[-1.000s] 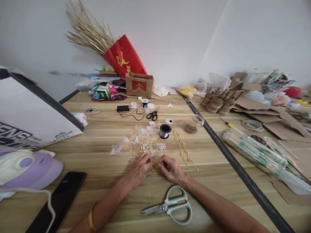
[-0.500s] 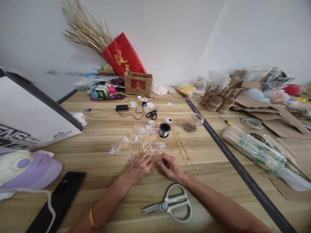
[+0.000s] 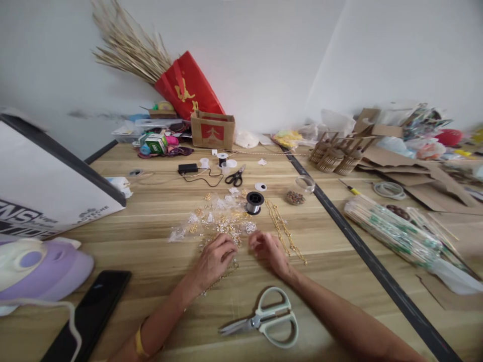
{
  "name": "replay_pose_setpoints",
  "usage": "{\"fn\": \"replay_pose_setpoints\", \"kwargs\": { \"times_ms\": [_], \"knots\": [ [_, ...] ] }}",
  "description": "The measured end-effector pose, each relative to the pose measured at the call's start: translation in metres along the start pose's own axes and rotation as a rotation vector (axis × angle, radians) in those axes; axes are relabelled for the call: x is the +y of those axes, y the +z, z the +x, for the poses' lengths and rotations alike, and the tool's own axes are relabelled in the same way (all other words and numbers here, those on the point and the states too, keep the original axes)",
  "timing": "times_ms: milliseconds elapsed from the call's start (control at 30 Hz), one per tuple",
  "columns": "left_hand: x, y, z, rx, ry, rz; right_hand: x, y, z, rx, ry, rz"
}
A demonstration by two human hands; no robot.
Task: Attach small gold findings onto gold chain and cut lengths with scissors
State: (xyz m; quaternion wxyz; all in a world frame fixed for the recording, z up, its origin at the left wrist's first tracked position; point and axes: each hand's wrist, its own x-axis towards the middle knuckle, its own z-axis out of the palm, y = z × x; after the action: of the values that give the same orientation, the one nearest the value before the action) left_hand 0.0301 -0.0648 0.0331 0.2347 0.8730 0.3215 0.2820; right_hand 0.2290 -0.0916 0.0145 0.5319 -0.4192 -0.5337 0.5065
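Note:
My left hand (image 3: 216, 260) is closed in a pinch at the near edge of a pile of small gold and clear beads and charms (image 3: 222, 221). Whatever sits between its fingertips is too small to make out. A thin chain with small beads (image 3: 227, 274) lies beside and partly under this hand. To its right, my right hand (image 3: 269, 251) hovers with fingers loosely curled and apart, slightly blurred, nothing visible in them. Beyond it lies a doubled gold chain (image 3: 281, 226). A spool of silver wire (image 3: 255, 202) stands behind the pile. Scissors with pale green handles (image 3: 277, 317) rest close to me.
A jar of brown beads (image 3: 296, 196) and small black scissors (image 3: 236, 177) are farther back. At left are a phone (image 3: 92, 311), a purple-and-white device (image 3: 64, 264) and a white box (image 3: 49, 186). Wrapped sticks (image 3: 392, 231) lie right of the dark strip (image 3: 362, 251).
My right hand's fingers have loosened and lifted slightly away from the left hand. My left hand has shifted a little, showing more of the chain beneath it. The view has moved slightly.

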Motion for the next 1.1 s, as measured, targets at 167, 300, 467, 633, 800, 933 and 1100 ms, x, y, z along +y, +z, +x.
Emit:
{"fn": "replay_pose_setpoints", "kwargs": {
  "times_ms": [167, 300, 467, 633, 800, 933, 1100],
  "knots": [
    [0.000, 0.001, 0.001, 0.070, -0.019, -0.075, 0.002, -0.003, 0.005, 0.094, 0.021, -0.043],
    [0.000, 0.004, 0.000, 0.066, -0.015, -0.102, -0.002, 0.004, 0.000, -0.098, -0.006, -0.257],
    [-0.001, 0.007, 0.000, 0.085, -0.017, -0.149, -0.003, 0.013, -0.003, -0.203, -0.094, -0.399],
    [0.002, 0.008, 0.002, 0.110, -0.029, -0.205, -0.001, 0.011, -0.002, -0.194, -0.142, -0.461],
    [0.009, 0.002, 0.003, 0.134, -0.090, -0.323, -0.001, 0.008, -0.003, -0.185, -0.185, -0.505],
    [0.009, -0.003, 0.004, 0.192, -0.168, -0.510, -0.001, 0.006, -0.004, -0.152, -0.200, -0.532],
    [0.002, -0.008, 0.006, 0.340, -0.357, -0.745, -0.001, 0.003, -0.004, -0.044, -0.212, -0.549]
  ]
}}
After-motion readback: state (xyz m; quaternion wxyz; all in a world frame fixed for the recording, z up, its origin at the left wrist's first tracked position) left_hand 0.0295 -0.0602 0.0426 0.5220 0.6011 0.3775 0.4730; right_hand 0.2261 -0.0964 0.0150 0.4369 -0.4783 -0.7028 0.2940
